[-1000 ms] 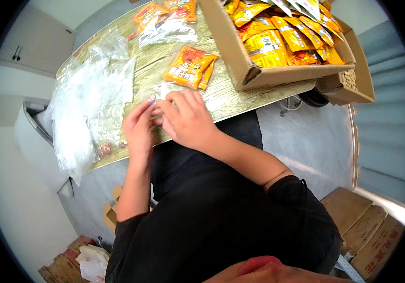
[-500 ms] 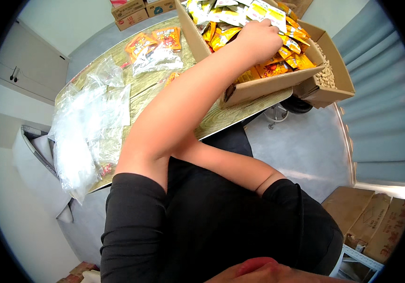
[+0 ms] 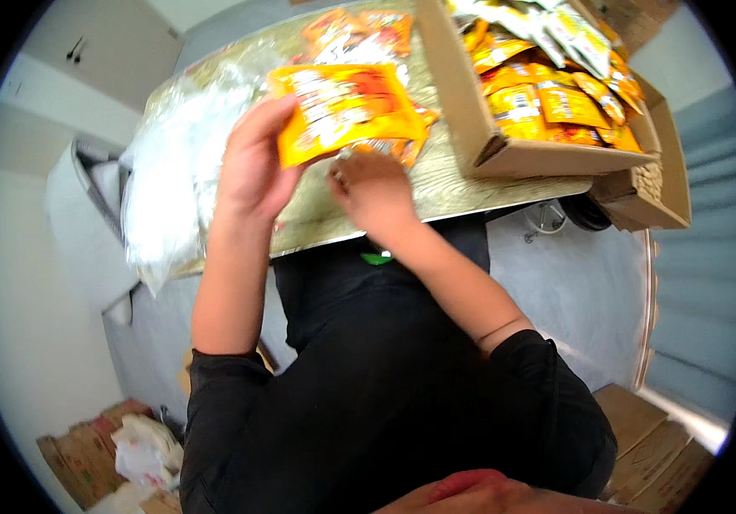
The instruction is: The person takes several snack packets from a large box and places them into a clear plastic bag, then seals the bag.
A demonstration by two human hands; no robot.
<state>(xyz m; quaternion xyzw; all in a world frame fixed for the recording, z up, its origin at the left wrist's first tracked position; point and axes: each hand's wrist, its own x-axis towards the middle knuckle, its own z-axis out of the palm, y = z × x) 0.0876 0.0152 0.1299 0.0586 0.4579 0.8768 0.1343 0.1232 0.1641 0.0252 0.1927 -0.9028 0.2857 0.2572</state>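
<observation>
My left hand [image 3: 254, 168] holds an orange snack packet [image 3: 344, 108] by its left edge, lifted above the wooden table [image 3: 449, 184]. Just below the packet, my right hand [image 3: 370, 188] rests low over the table with its fingers curled on a clear plastic bag [image 3: 366, 147]; the packet hides most of that bag. An open cardboard box [image 3: 514, 154] full of more orange and yellow packets [image 3: 548, 94] stands to the right on the table.
A heap of clear plastic bags [image 3: 171, 188] lies at the table's left end. More orange packets [image 3: 355, 30] lie at the far side. Cardboard boxes sit on the floor at lower left [image 3: 77, 458] and lower right [image 3: 651, 445].
My left arm has come back from the cardboard box with an orange packet in the hand. My right hand has stayed low at the table's near edge.
</observation>
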